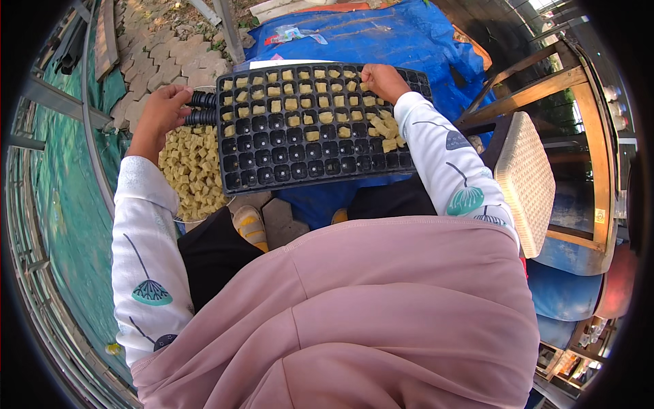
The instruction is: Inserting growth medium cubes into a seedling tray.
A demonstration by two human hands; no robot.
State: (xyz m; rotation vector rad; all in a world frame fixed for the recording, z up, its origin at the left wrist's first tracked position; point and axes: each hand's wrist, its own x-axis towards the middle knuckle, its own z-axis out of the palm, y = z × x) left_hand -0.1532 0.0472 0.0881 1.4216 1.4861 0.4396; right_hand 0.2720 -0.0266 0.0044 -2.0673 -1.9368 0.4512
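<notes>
A black plastic seedling tray [306,176] lies before me, its far rows largely filled with yellowish cubes that look like rockwool. Over its far right part, my right hand [387,84] has curled fingers pinching a cube [364,86] at a cell. A loose heap of cubes [386,128] rests on the tray beside my right forearm. My left hand [162,115] is off the tray's left edge, fingers bent close together beside black ribbed plastic pieces [201,117]. Whether it holds anything is unclear. Under it, a round container holds many more cubes [191,168].
A blue tarpaulin [352,30] spreads beyond the tray, with a plastic packet [296,35] on it. Paving stones [168,56] lie at upper left. To my right stand a woven-textured beige seat [526,184] and a wooden frame [595,153]. Green sheeting [66,179] borders the left.
</notes>
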